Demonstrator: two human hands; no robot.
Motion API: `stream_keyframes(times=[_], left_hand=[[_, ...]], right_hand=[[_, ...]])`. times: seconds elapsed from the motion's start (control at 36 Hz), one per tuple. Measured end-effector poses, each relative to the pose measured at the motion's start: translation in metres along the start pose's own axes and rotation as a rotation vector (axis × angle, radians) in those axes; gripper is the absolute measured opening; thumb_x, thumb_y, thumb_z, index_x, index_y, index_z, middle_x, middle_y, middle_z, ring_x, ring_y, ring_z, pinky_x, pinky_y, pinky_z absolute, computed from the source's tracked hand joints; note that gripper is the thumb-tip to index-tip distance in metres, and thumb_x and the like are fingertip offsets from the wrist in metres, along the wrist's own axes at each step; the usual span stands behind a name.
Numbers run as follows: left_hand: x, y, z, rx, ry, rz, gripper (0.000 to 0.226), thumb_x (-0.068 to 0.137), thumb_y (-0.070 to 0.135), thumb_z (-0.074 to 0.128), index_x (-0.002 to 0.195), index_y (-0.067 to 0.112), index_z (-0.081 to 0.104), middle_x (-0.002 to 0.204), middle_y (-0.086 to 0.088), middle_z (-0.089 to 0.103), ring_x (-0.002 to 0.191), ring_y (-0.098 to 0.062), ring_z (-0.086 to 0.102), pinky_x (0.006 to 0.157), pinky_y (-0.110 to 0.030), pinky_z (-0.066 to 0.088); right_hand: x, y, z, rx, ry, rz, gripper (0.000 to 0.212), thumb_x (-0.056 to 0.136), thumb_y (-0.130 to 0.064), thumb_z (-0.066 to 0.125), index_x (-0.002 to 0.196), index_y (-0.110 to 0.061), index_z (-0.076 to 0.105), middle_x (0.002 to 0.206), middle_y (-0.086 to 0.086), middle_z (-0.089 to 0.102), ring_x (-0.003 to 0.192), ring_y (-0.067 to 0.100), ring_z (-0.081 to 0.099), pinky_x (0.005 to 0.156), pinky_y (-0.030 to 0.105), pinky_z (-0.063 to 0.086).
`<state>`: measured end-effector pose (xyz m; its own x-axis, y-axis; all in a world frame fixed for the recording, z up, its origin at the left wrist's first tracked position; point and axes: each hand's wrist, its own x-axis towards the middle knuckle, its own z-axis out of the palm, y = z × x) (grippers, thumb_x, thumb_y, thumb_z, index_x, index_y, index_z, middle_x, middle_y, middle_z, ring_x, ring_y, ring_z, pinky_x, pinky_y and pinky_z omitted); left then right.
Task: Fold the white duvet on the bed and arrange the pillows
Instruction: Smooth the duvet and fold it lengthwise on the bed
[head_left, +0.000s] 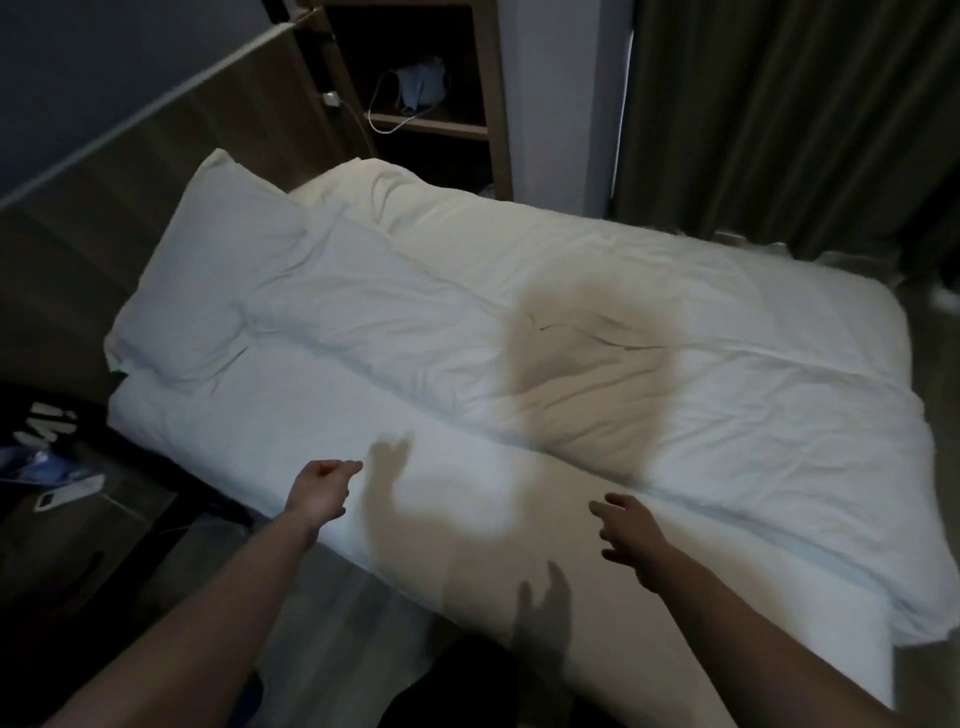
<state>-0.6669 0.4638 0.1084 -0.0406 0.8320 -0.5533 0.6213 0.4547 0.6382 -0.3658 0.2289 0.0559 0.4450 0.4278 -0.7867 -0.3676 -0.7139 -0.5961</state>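
The white duvet (597, 374) lies spread and wrinkled over most of the bed (467, 545). One white pillow (208, 280) rests at the head end on the left, against the wooden headboard. A second pillow-like bulge (363, 187) sits beyond it, partly under the duvet. My left hand (322, 491) hovers above the bed's near edge, fingers loosely curled and empty. My right hand (626, 530) hovers above the sheet nearer the foot end, fingers spread and empty. Both hands cast shadows on the sheet.
A wooden shelf unit (431, 104) with a blue bag and a white cable stands behind the bed. Dark curtains (779, 119) hang at the right. A dark bag and a phone (57, 493) lie on the floor at the left.
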Motion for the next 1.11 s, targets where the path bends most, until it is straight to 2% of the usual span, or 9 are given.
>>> stream_keyframes(times=[0.08, 0.28, 0.36, 0.53, 0.61, 0.72, 0.81, 0.94, 1.11], left_hand=[[0.030, 0.007, -0.016, -0.023, -0.011, 0.000, 0.037, 0.089, 0.037, 0.068, 0.114, 0.011, 0.060, 0.100, 0.002, 0.061, 0.102, -0.024, 0.063, 0.081, -0.038, 0.056], [0.149, 0.041, -0.055, -0.026, -0.042, 0.000, 0.045, 0.092, 0.037, 0.065, 0.125, 0.008, 0.057, 0.094, 0.001, 0.056, 0.104, -0.028, 0.062, 0.085, -0.042, 0.056], [0.218, 0.058, -0.062, -0.006, -0.081, 0.004, 0.047, 0.091, 0.038, 0.066, 0.127, 0.009, 0.057, 0.109, -0.007, 0.058, 0.103, -0.027, 0.062, 0.084, -0.041, 0.056], [0.345, 0.081, -0.060, 0.063, -0.167, -0.010, 0.038, 0.091, 0.040, 0.066, 0.107, 0.006, 0.062, 0.098, -0.011, 0.058, 0.094, -0.029, 0.059, 0.078, -0.039, 0.050], [0.402, 0.088, -0.051, 0.047, -0.174, -0.028, 0.039, 0.088, 0.045, 0.068, 0.099, 0.009, 0.060, 0.100, -0.011, 0.059, 0.092, -0.027, 0.059, 0.077, -0.039, 0.050], [0.461, 0.091, -0.024, -0.030, -0.223, -0.074, 0.043, 0.088, 0.049, 0.067, 0.115, 0.016, 0.058, 0.110, -0.005, 0.056, 0.100, -0.025, 0.058, 0.085, -0.041, 0.050], [0.501, 0.090, -0.003, -0.068, -0.264, -0.119, 0.046, 0.084, 0.058, 0.065, 0.119, 0.029, 0.056, 0.118, -0.003, 0.051, 0.105, -0.026, 0.055, 0.092, -0.042, 0.049], [0.552, 0.088, 0.024, -0.243, -0.502, -0.196, 0.057, 0.089, 0.068, 0.047, 0.115, 0.020, 0.063, 0.075, -0.003, 0.068, 0.049, -0.012, 0.058, 0.045, -0.021, 0.047], [0.594, 0.075, 0.047, -0.355, -0.501, -0.177, 0.049, 0.096, 0.056, 0.048, 0.111, 0.013, 0.066, 0.094, -0.004, 0.076, 0.071, -0.023, 0.073, 0.054, -0.045, 0.059]], right_hand=[[0.009, -0.002, 0.027, 0.059, 0.024, 0.035, 0.055, 0.096, -0.032, 0.061, 0.145, -0.016, 0.041, 0.118, 0.011, 0.054, 0.107, 0.030, 0.057, 0.084, 0.042, 0.054], [0.053, -0.029, 0.101, 0.168, 0.091, 0.077, 0.058, 0.099, -0.035, 0.056, 0.148, -0.013, 0.036, 0.108, 0.006, 0.054, 0.102, 0.027, 0.058, 0.085, 0.042, 0.054], [0.086, -0.049, 0.143, 0.232, 0.146, 0.084, 0.059, 0.099, -0.036, 0.055, 0.149, -0.011, 0.035, 0.107, 0.008, 0.054, 0.100, 0.027, 0.059, 0.080, 0.041, 0.054], [0.152, -0.071, 0.211, 0.418, 0.245, 0.186, 0.068, 0.094, -0.045, 0.060, 0.147, -0.007, 0.038, 0.117, 0.010, 0.056, 0.101, 0.028, 0.061, 0.063, 0.035, 0.054], [0.186, -0.075, 0.230, 0.542, 0.286, 0.224, 0.069, 0.093, -0.048, 0.060, 0.146, -0.008, 0.040, 0.108, 0.006, 0.056, 0.105, 0.029, 0.059, 0.068, 0.038, 0.055], [0.236, -0.075, 0.234, 0.731, 0.365, 0.227, 0.071, 0.092, -0.051, 0.060, 0.145, -0.009, 0.042, 0.142, 0.014, 0.046, 0.111, 0.030, 0.056, 0.086, 0.045, 0.054], [0.274, -0.067, 0.228, 0.853, 0.442, 0.220, 0.071, 0.091, -0.055, 0.060, 0.144, -0.010, 0.043, 0.147, 0.014, 0.044, 0.114, 0.030, 0.055, 0.094, 0.045, 0.051], [0.330, -0.059, 0.213, 0.972, 0.520, 0.176, 0.055, 0.086, -0.052, 0.067, 0.123, -0.013, 0.056, 0.126, 0.012, 0.059, 0.091, 0.027, 0.062, 0.090, 0.043, 0.050], [0.366, -0.062, 0.204, 1.086, 0.641, 0.306, 0.063, 0.081, -0.045, 0.073, 0.133, -0.019, 0.049, 0.123, 0.010, 0.055, 0.102, 0.036, 0.057, 0.061, 0.053, 0.054]])
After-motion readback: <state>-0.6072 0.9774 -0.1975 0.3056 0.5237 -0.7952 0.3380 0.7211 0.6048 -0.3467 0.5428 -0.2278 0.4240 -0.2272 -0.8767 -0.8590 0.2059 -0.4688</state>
